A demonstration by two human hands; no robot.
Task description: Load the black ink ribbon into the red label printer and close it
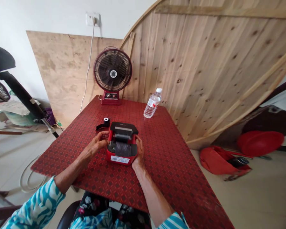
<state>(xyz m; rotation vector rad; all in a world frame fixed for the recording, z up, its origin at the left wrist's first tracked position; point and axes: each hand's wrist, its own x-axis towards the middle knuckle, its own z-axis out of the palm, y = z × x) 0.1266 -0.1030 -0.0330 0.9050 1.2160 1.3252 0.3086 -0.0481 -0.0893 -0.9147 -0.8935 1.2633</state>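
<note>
grip is divided around a red label printer (133, 157): its right side is clasped by the right hand (139, 149), with the fingers (137, 140) curled over the rim, while the left hand (96, 142) is held in a narrow curl against its left side, and whether anything small is pinched there cannot be told. the printer's black cover (124, 127) stands open toward the far side, so a roller (122, 137) and a dark film strip (122, 149) are exposed in the well. a black ribbon roll (106, 121) with a white core is set outside the printer, just beside its far left corner, a loose tail (100, 127) lying flat. beneath them is spread a red patterned tablecloth (171, 159), whose left edge is passed close by the left forearm (72, 171); a wide stretch of cloth is left to the printer's right. a desk fan (112, 71) and a plastic water bottle (152, 103) are placed near the far edge.
</note>
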